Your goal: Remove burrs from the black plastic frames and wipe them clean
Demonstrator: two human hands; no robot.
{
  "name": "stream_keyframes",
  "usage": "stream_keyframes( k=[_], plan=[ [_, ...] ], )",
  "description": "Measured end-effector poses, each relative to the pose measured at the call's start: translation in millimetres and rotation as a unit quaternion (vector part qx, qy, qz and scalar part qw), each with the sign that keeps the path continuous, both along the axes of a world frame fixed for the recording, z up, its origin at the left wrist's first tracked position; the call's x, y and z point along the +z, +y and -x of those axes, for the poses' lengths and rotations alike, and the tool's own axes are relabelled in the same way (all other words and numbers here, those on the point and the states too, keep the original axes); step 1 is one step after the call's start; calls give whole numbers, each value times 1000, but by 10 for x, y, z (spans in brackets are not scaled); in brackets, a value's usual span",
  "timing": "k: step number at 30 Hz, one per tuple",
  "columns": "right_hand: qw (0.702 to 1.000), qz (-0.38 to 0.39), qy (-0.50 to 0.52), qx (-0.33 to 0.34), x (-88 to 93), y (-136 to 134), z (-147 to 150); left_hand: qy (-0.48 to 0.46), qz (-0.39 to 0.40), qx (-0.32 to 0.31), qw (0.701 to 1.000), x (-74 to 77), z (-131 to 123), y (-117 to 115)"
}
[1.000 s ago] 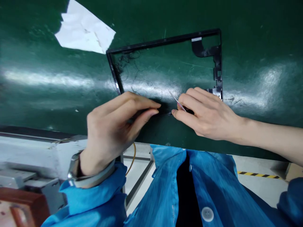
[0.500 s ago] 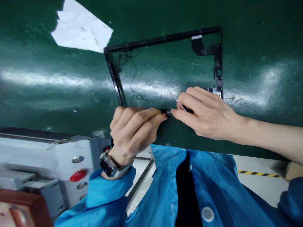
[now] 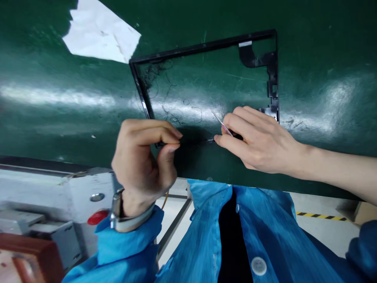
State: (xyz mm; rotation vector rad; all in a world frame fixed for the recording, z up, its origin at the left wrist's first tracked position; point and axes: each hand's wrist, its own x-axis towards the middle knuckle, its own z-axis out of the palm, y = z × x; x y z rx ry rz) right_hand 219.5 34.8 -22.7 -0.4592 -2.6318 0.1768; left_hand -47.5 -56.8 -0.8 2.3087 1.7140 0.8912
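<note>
A black rectangular frame (image 3: 203, 48) lies on the green table, its near side partly covered by both hands. My right hand (image 3: 253, 139) is closed around a slim pointed metal tool (image 3: 218, 118) with a pink part, its tip sticking up and left. Thumb and fingertip of that hand also rest at the frame's near bar. Above the near left corner, my left hand (image 3: 145, 157) pinches with thumb and fingers. Whatever lies between those fingertips is too small or dark to make out. A black flat ribbon piece (image 3: 246, 55) sits at the frame's far right corner.
Thin dark strands (image 3: 173, 116) lie scattered inside the frame. Torn white paper (image 3: 101, 33) touches its far left corner. Below the table edge at left are a grey metal housing with a red button (image 3: 97, 217) and a reddish-brown block (image 3: 29, 255).
My left hand has moved left along the frame's near bar, away from my right hand, and its wrist has turned. The right hand has hardly moved and keeps the pointed tool.
</note>
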Motion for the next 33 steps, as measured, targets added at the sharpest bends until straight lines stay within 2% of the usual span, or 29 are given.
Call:
stream_keyframes(
  k=[3,9,15,21,25,29,33],
  plan=[
    [1000,-9,-4,-7,9,0,1,23,39,-15,999,81,-40,-19],
    [1000,-6,-10,-6,20,0,5,79,99,-60,990,65,-84,-36],
    [1000,4,-18,7,23,11,-8,118,121,-111,979,134,-80,81],
    [1000,14,-9,6,12,-4,-2,37,167,-139,975,124,-10,232],
    [1000,-1,2,-5,3,-11,6,-25,220,-111,969,226,69,249],
    [1000,1,-1,2,-6,-1,-2,-26,243,-104,964,310,87,264],
    [1000,10,-4,7,-1,8,-12,-17,234,-112,966,311,36,294]
  ],
)
